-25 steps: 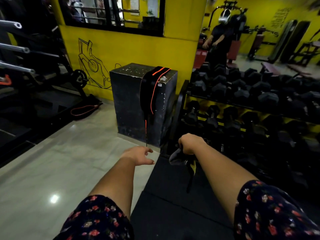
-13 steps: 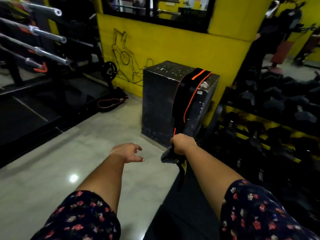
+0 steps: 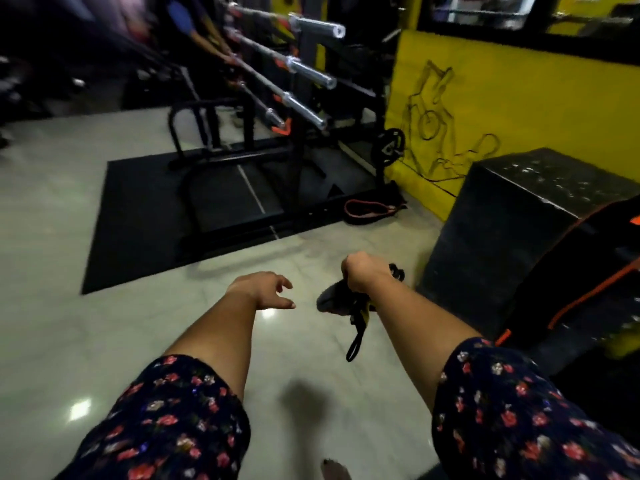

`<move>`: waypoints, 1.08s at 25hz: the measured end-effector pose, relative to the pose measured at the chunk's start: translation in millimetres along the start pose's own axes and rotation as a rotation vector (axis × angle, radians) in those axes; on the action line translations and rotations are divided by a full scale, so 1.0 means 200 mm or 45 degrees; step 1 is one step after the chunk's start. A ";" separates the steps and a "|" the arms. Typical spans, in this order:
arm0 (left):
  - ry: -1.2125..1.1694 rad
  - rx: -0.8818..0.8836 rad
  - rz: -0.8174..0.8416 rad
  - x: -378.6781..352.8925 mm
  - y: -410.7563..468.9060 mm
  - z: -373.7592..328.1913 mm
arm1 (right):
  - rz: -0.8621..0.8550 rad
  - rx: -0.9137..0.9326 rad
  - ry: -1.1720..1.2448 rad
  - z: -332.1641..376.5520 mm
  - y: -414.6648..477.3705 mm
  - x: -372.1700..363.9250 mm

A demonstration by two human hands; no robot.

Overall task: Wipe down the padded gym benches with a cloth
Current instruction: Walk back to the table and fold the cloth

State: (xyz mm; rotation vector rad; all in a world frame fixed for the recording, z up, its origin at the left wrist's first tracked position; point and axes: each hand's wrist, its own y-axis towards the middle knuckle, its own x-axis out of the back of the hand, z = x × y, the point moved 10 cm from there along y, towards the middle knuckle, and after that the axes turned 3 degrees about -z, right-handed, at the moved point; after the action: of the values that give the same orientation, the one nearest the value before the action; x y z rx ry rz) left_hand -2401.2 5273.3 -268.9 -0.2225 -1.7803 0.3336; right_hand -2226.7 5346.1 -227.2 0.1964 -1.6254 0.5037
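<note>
My right hand (image 3: pixel 360 277) is a closed fist around a dark grey cloth (image 3: pixel 334 299), which bunches under the fist, with a black and yellow strap dangling below it. My left hand (image 3: pixel 265 289) hovers beside it, palm down, fingers spread and empty. Both arms reach out over the pale tiled floor. No padded bench shows in this view.
A black box (image 3: pixel 526 220) with an orange-trimmed black belt (image 3: pixel 571 278) draped over it stands at the right. A barbell rack (image 3: pixel 287 95) on a black mat (image 3: pixel 145 216) fills the upper middle. A red band (image 3: pixel 367 207) lies by the yellow wall (image 3: pixel 519 109).
The view has swung left: the dumbbell rack has left the frame, the black box has slid to the right edge and the barbell rack has come in. Both hands keep their hold.
</note>
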 end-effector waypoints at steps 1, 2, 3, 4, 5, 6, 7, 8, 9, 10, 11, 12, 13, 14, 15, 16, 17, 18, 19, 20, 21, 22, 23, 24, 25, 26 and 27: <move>-0.036 0.063 -0.032 0.05 0.03 0.10 | -0.003 0.062 0.011 0.08 0.12 0.04; -0.070 0.130 -0.057 0.10 0.05 0.20 | -0.011 0.111 0.031 0.15 0.23 0.08; -0.102 0.189 -0.068 0.14 0.06 0.29 | -0.009 0.143 0.064 0.22 0.33 0.12; -0.127 0.242 -0.070 0.17 0.05 0.37 | 0.003 0.171 0.073 0.28 0.41 0.15; -0.143 0.295 -0.081 0.19 0.05 0.45 | 0.008 0.220 0.047 0.34 0.47 0.18; -0.156 0.356 -0.109 0.21 0.05 0.54 | -0.005 0.288 -0.009 0.43 0.55 0.21; -0.177 0.413 -0.142 0.22 0.03 0.62 | -0.023 0.358 -0.066 0.52 0.61 0.23; -0.185 0.465 -0.162 0.23 0.02 0.71 | -0.037 0.430 -0.105 0.62 0.66 0.25; -0.168 0.505 -0.155 0.21 -0.01 0.78 | -0.043 0.500 -0.134 0.72 0.69 0.26; -0.136 0.544 -0.130 0.19 -0.05 0.86 | -0.056 0.574 -0.168 0.84 0.72 0.26; -0.114 0.589 -0.110 0.17 -0.09 0.94 | -0.077 0.651 -0.214 0.96 0.74 0.26; -0.114 0.644 -0.103 0.16 -0.15 1.03 | -0.099 0.725 -0.263 1.09 0.75 0.25; -0.127 0.695 -0.108 0.15 -0.19 1.11 | -0.119 0.784 -0.292 1.20 0.77 0.24; -0.148 0.740 -0.123 0.15 -0.23 1.19 | -0.135 0.828 -0.296 1.30 0.78 0.24; -0.185 0.783 -0.146 0.15 -0.28 1.28 | -0.142 0.869 -0.283 1.43 0.80 0.24; -0.228 0.822 -0.165 0.14 -0.32 1.37 | -0.137 0.905 -0.273 1.56 0.82 0.23; -0.272 0.860 -0.179 0.13 -0.37 1.47 | -0.125 0.937 -0.274 1.69 0.83 0.22; -0.310 0.900 -0.191 0.12 -0.42 1.58 | -0.109 0.964 -0.279 1.83 0.85 0.22; -0.346 0.937 -0.205 0.10 -0.48 1.71 | -0.095 0.990 -0.284 1.98 0.87 0.21; -0.386 0.975 -0.223 0.09 -0.55 1.85 | -0.078 1.011 -0.290 2.14 0.89 0.20; -0.422 1.013 -0.237 0.07 -0.61 1.98 | -0.061 1.034 -0.298 2.28 0.90 0.19; -0.448 1.054 -0.255 0.06 -0.69 2.10 | -0.047 1.064 -0.310 2.42 0.91 0.18; -0.474 1.102 -0.274 0.05 -0.77 2.25 | -0.037 1.104 -0.329 2.58 0.91 0.17; -0.508 1.147 -0.292 0.03 -0.86 2.38 | -0.023 1.148 -0.348 2.75 0.89 0.16; -0.544 1.186 -0.302 0.02 -0.94 2.51 | -0.012 1.194 -0.362 2.91 0.87 0.16; -0.572 1.220 -0.311 0.01 -1.01 2.62 | -0.008 1.235 -0.360 3.07 0.84 0.17; -0.600 1.250 -0.319 0.00 -1.07 2.73 | -0.003 1.268 -0.348 3.22 0.82 0.17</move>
State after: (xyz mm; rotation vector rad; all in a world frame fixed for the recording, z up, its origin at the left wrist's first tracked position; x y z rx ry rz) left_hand -2925.7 5014.2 -309.9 0.8248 -1.8528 1.0854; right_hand -2879.1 5219.0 -255.1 1.0383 -1.5018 1.3005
